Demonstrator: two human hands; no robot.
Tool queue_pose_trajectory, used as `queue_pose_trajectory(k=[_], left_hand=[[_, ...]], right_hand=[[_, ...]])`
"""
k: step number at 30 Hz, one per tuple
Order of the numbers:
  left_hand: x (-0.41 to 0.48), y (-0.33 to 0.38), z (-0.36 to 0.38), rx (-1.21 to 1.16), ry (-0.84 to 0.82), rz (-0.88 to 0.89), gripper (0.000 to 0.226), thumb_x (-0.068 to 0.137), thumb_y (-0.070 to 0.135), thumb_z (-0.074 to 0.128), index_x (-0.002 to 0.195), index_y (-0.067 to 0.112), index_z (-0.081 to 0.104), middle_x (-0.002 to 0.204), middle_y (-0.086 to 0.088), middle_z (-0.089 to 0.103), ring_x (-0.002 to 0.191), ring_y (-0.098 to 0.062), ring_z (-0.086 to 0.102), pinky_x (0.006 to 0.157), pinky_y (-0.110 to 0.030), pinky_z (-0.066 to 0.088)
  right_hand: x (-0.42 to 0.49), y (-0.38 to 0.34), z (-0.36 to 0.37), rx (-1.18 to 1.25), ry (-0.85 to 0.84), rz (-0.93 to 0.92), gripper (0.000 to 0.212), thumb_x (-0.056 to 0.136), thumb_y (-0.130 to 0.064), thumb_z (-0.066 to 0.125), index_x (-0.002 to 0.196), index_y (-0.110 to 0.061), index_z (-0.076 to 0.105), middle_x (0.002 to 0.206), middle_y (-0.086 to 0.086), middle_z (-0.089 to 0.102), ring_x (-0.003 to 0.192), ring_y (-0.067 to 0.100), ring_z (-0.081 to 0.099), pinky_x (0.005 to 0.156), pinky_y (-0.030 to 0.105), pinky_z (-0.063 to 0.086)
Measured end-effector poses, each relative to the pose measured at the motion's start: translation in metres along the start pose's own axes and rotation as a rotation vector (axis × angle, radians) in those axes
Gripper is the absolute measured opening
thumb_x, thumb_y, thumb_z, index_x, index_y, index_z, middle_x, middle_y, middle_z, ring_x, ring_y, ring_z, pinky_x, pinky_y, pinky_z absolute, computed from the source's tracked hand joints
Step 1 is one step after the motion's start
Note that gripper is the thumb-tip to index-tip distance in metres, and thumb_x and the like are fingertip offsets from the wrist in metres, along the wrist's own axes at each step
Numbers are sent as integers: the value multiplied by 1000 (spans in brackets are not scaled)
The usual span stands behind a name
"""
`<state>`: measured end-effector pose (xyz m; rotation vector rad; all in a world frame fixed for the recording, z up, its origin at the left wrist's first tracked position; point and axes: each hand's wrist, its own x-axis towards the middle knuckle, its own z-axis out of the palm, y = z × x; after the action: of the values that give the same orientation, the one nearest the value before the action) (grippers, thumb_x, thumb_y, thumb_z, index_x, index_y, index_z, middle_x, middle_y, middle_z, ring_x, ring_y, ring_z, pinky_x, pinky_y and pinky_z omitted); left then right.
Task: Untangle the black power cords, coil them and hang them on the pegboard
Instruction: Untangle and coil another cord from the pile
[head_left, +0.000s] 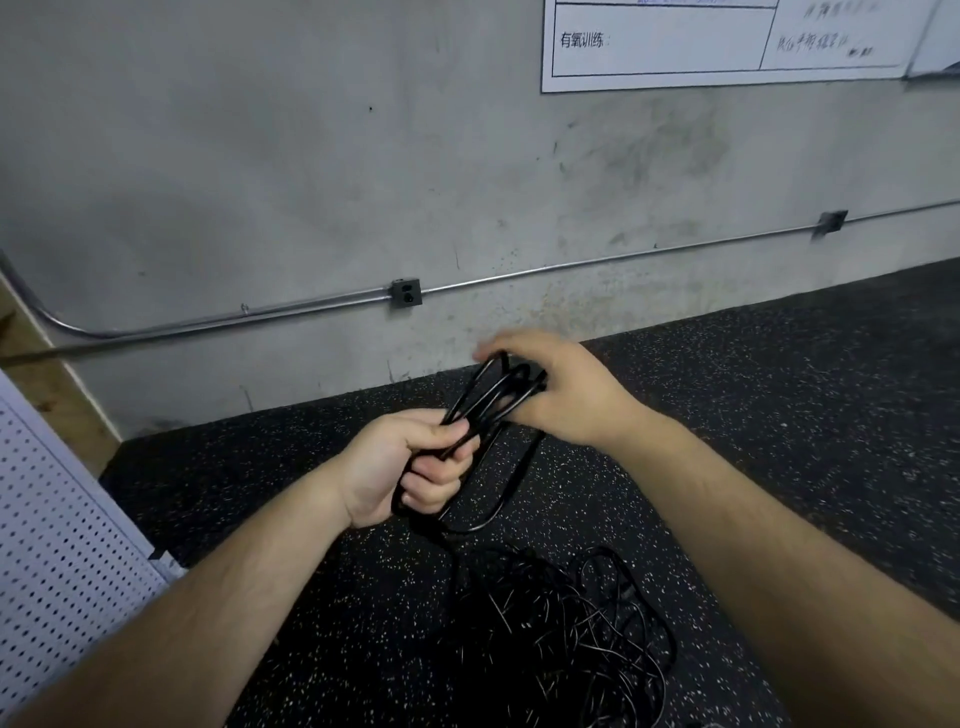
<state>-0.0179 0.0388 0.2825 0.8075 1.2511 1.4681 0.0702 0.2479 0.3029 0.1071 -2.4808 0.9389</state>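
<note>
1. Coiling looks to be the step in hand. The left hand (410, 462) has its fingers (434, 480) curled tight round the lower part of a small bundle of loops (485, 402) of black power cord. The right hand (566, 395) grips the top of the same loops, its fingers bent over them.
2. One strand droops from the bundle in a long loop and runs down into the tangled heap of cords (561, 639) on the speckled floor (779, 415), just below the hands. The pegboard (57, 545) stands at the left edge, well apart from both.
3. The trailing strand is buried in the heap, so drawing in more length could drag a knot up or pull the tangle tighter.
4. If the right hand lets go to fetch slack, the stiff loops may spring open or slide out of the left grip — the coil would then go uneven.
5. The right fingertips are blurred, so their exact hold is unclear.
6. Black cord on dark floor makes it impossible to count the cords or pick out a plug. The heap is cut off at the bottom and the pegboard at the left — no hooks show.
</note>
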Motion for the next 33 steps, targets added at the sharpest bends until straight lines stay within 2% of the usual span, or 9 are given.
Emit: queue_pose_trajectory(k=[3,5,9,13,18,21,24,28,33], left_hand=[[-3,5,0,25,-33,-70,22,94,26,56,77,12,52,54,5,24,38,-5,20,41,-18,14],[-6,9,2,55,-57,-92,25,96,27,55,76,13,51,53,5,25,37,-5,23,39,-17,19],[-9,8,5,344,5,-57,34,97,27,58,65,19,54,47,-1,32,45,-20,54,67,-28,49],[-9,0,-3,504,99,-87,35,98,26,59,65,18,52,43,-4,36,56,-29,66,97,-39,44],[-5,-1,-5,341,79,-161,21,88,22,61,72,10,54,50,-11,45,63,-33,68,72,-38,56],[-8,-7,-1,320,119,-135,39,98,38,65,75,9,54,47,-6,38,42,-21,53,48,-27,43],[-12,-10,-2,213,196,65,47,99,47,59,67,14,45,49,0,27,34,-10,24,38,-20,20],[-11,-7,0,144,246,174,47,91,49,62,68,13,41,51,-2,23,34,-9,20,38,-16,19],[-7,-8,8,235,388,189,49,94,51,60,73,12,38,52,0,26,37,-11,22,39,-18,18]], right_hand=[[-2,-2,4,99,-80,166,14,79,-6,78,83,-13,66,78,-3,70,74,11,66,76,34,55],[-5,-3,3,284,-64,314,23,83,3,74,72,-13,62,67,-2,68,62,9,66,63,27,54],[-5,2,-10,684,24,433,30,84,11,67,65,-12,64,60,3,68,62,15,71,68,30,56],[-3,4,-17,838,-90,487,37,74,10,74,55,-15,54,49,2,43,45,16,48,73,40,59],[9,-14,-3,772,-20,528,37,77,8,75,60,-16,51,52,3,39,42,14,31,52,29,45],[14,-19,10,720,114,544,35,75,5,75,63,-15,49,52,3,47,45,15,37,48,27,41],[12,-16,12,755,140,500,28,76,1,79,71,-15,57,60,2,59,52,18,53,59,34,49],[-7,-2,22,796,130,574,38,80,-30,85,106,-11,66,101,13,75,96,32,72,99,54,54],[-14,-12,44,913,146,677,62,76,-48,80,125,-20,53,110,11,67,94,27,70,94,44,54]])
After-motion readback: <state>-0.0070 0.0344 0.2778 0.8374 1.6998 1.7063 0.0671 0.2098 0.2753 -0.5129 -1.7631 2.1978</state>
